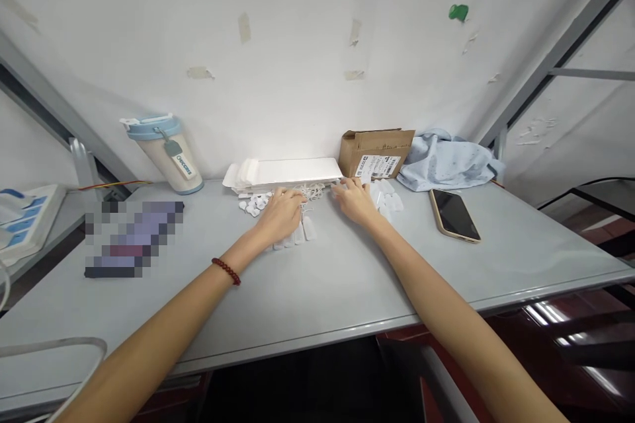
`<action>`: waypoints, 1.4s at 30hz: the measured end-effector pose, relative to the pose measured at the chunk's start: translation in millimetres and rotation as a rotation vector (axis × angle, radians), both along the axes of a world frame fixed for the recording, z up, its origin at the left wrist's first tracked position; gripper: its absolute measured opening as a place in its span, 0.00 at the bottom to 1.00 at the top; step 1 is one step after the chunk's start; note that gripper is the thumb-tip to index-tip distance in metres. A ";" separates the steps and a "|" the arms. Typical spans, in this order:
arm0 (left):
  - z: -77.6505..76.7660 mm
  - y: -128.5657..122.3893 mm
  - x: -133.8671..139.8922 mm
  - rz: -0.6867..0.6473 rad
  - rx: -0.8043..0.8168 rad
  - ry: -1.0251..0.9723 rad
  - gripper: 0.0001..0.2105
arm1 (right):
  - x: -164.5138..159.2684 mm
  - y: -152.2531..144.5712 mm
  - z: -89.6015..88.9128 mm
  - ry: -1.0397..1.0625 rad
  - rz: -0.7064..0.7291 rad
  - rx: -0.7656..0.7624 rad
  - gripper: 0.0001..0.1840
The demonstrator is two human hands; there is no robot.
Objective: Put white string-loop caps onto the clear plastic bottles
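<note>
Overall, grey surface (317,304), with blue cloth (446,162) back right, carton (377,152) beside it, bottle (166,152) leaning back left, white box (297,170) between carton and bottle. Left grip (280,215) in front of the white box, fingers bent and slightly apart; impossible to tell whether pinching anything. Right grip (356,200) well apart from the left one, fingers half curled, contents too small to tell. Phone (455,215) farther right. White tags (308,229) below the left grip, more beside the right. Smallest, white pieces (254,205) heaped just left of the left grip; strings (313,192) between both grips.
</note>
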State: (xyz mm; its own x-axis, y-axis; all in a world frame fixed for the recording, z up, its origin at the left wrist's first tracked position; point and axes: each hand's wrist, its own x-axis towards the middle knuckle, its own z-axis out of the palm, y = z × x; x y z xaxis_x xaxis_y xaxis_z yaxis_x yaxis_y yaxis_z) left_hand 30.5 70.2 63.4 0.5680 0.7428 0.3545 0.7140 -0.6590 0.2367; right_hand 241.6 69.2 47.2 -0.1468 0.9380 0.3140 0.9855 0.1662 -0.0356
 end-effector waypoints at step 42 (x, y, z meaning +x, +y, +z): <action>18.9 -36.2 -15.5 0.106 -0.395 -0.764 0.07 | -30.2 -36.0 31.9 1.011 0.464 -0.250 0.17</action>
